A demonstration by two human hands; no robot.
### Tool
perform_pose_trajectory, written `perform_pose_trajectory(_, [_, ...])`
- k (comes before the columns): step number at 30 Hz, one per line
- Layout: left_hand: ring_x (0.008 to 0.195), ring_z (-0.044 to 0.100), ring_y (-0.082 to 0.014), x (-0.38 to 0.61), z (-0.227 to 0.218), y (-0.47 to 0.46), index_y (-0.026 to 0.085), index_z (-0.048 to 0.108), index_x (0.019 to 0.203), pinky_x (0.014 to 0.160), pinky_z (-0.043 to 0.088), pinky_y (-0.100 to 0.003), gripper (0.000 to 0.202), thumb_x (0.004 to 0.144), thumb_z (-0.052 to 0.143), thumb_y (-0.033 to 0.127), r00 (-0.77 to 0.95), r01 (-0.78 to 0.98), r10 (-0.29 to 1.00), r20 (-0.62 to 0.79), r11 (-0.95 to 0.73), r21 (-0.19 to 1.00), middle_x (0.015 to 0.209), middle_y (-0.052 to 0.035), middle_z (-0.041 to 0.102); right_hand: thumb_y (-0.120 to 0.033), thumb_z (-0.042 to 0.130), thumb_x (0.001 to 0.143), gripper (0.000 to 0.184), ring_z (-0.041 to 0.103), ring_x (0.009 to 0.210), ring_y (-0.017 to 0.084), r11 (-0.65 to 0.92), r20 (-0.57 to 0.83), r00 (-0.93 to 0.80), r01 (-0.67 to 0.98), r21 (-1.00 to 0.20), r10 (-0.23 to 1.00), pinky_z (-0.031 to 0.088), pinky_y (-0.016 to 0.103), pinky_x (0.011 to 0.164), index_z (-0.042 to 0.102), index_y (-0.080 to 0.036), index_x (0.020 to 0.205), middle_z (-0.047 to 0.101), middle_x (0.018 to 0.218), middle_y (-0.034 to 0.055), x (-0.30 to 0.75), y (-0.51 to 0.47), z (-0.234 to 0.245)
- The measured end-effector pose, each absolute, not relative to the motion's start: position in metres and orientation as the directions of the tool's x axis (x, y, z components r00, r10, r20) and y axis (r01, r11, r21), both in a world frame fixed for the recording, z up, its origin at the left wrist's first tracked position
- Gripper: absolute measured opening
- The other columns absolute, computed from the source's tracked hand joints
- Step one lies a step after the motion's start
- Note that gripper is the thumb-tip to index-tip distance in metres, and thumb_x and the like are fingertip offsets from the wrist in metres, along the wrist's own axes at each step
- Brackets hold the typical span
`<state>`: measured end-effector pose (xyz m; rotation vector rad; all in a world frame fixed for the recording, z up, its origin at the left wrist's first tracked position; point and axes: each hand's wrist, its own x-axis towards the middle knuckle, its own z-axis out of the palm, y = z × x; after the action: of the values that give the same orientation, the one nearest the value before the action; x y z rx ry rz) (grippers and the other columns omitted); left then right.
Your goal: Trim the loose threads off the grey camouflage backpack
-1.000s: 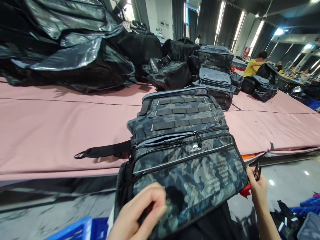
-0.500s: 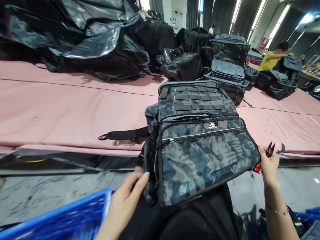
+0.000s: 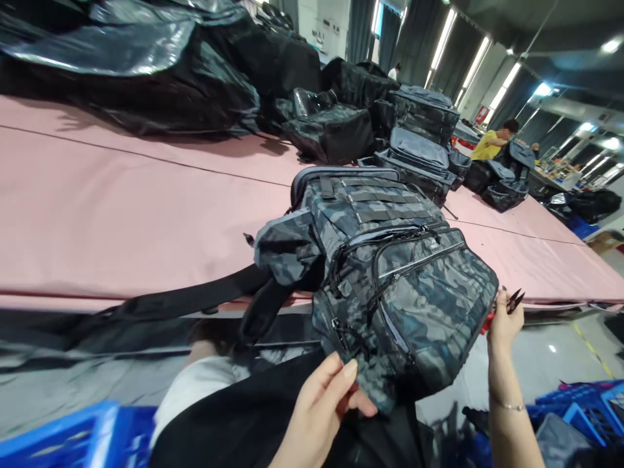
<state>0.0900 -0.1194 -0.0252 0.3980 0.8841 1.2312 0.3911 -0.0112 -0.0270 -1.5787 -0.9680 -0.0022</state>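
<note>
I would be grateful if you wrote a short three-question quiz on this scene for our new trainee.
1. Multiple choice: which hand holds the small dark scissors? A) the left; B) the right; C) neither.
2. Short answer: what does the left hand grip?
3. True or false: other bags sit on the pink-topped table, beyond the item in hand.

Key: 1. B, the right hand, which is also at the edge of the bag being handled. 2. The lower end of the camouflage backpack. 3. True.
</note>
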Motion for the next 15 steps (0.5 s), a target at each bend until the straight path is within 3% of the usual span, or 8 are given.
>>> perform_pose_trajectory(5, [0.049, 0.055, -0.0128, 0.100, -0.020, -0.110, 0.016, 0.056, 0.066, 0.054, 0.043, -0.025, 0.034, 0.066, 0.073, 0.046, 0.183, -0.645, 0.928, -0.325, 0.363, 0.673, 0.053, 0.0010, 0.059, -0.056, 0.052, 0.080, 0.048, 0.030, 0.041, 0.008, 0.185, 0.443, 0.632, 0.433, -0.882, 0.636, 0.027, 0.022, 0.041, 0.053, -0.018, 0.108, 0.035, 0.055, -0.0075, 0.333, -0.078, -0.018])
perform_pose_trajectory(9, [0.056, 0.056, -0.0147, 0.105, -0.032, -0.107, 0.016, 0.059, 0.071, 0.059, 0.045, -0.026, 0.031, 0.071, 0.067, 0.045, 0.293, -0.589, 0.924, -0.246, 0.377, 0.715, 0.059, -0.0015, 0.062, -0.053, 0.053, 0.082, 0.053, 0.036, 0.044, 0.009, 0.185, 0.439, 0.589, 0.441, -0.878, 0.678, 0.034, 0.024, 0.045, 0.049, -0.019, 0.122, 0.044, 0.061, -0.0042, 0.298, -0.117, -0.023])
perform_pose_trajectory(15, [0.055, 0.054, -0.0135, 0.112, -0.050, -0.113, 0.018, 0.059, 0.080, 0.058, 0.045, -0.026, 0.037, 0.073, 0.062, 0.054, 0.336, -0.442, 0.912, -0.237, 0.374, 0.815, 0.064, -0.0008, 0.064, -0.053, 0.050, 0.085, 0.048, 0.040, 0.045, 0.009, 0.164, 0.454, 0.582, 0.482, -0.861, 0.675, 0.033, 0.023, 0.044, 0.056, -0.017, 0.117, 0.056, 0.067, 0.0000, 0.300, -0.134, -0.055])
